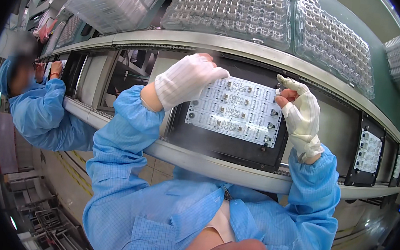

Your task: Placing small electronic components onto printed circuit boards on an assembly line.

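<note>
A white circuit board panel (229, 109), marked in several rows with small components, lies on a black carrier plate (198, 141) before me. My left hand (187, 79), in a white glove with bare fingertips, hovers at the panel's upper left corner. Its fingers are curled and slightly smeared, its thumb points right; whatever is in them is hidden. At the upper right edge, my right hand (302, 115), gloved likewise, pinches a small whitish part (278, 91) between thumb and fingers. Small dark parts (273, 113) sit along the panel's right edge below it.
Rails of a conveyor line (234, 172) run along both sides of the plate. Clear plastic trays (230, 12) of small parts stand beyond the far rail, with stacked trays (110, 5) at left. Another carrier with a panel (368, 150) sits right. A co-worker (46, 108) works at left.
</note>
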Available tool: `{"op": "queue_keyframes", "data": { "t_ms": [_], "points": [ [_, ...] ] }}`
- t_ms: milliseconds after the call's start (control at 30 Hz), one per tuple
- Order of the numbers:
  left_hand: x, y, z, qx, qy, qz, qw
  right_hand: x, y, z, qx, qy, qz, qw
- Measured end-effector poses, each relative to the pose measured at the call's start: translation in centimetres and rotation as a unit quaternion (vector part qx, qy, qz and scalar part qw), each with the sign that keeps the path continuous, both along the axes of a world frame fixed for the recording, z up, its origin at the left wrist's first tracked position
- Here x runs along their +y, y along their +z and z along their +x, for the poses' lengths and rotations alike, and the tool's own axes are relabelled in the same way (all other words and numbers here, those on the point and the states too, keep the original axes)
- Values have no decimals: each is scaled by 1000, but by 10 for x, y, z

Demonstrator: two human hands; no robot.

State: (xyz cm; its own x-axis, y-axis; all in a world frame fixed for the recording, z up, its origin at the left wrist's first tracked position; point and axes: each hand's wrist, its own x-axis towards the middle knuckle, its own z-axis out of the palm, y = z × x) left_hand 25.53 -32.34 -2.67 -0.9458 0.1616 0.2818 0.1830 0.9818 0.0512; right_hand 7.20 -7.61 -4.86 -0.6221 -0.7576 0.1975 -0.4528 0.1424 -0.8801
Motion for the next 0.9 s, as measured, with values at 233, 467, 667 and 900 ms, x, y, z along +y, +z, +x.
{"op": "queue_keyframes", "data": {
  "t_ms": [233, 467, 667, 900],
  "points": [
    [1, -8, 10, 33, 29, 157, 987, 3, 4, 5, -10, 4, -2, 1000],
    [10, -8, 5, 38, 14, 95, 995, 7, 11, 11, 41, 10, -19, 999],
    [15, -25, 6, 116, 30, 53, 991, 0, 4, 3, 100, 18, 18, 995],
    [3, -26, 9, 134, -19, 174, 975, -10, 0, -3, 356, 77, 10, 931]
  ]
}}
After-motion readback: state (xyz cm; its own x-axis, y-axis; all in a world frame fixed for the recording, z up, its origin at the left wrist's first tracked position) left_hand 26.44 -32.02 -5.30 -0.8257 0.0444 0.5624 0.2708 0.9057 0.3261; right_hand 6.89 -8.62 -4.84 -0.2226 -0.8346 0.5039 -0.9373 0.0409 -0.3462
